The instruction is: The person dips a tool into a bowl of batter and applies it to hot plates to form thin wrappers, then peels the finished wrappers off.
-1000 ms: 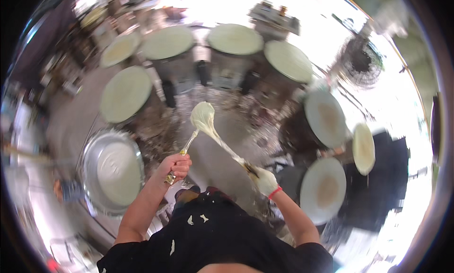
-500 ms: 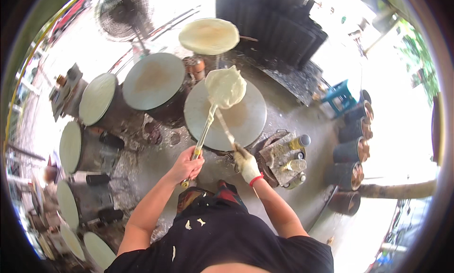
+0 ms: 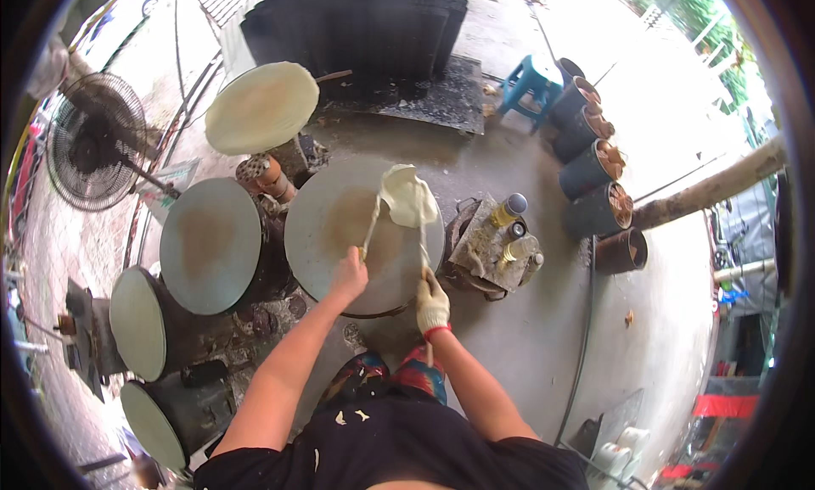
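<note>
My bare left hand (image 3: 349,276) is closed on the handle of a ladle (image 3: 371,225). Pale, thick batter (image 3: 409,198) covers the ladle's head, over the far right part of a large round griddle (image 3: 316,265). I cannot tell whether the batter touches the plate. In a white work glove with a red cuff, my right hand (image 3: 432,302) grips a thin wooden stick (image 3: 424,251). Its far end meets the batter, and its near end sticks out below my wrist. The griddle's middle is stained brown.
More round griddles (image 3: 210,246) curve away to my left. A pale round sheet (image 3: 261,108) lies on one farther off. On the right, a stand (image 3: 491,251) bears several bottles. Beyond are dark buckets (image 3: 584,169), a blue stool (image 3: 531,89) and a fan (image 3: 98,142).
The view has swung right, so the surroundings shift left. The ladle has dropped lower, toward the griddle's right side, and the stick's tip has come against the batter.
</note>
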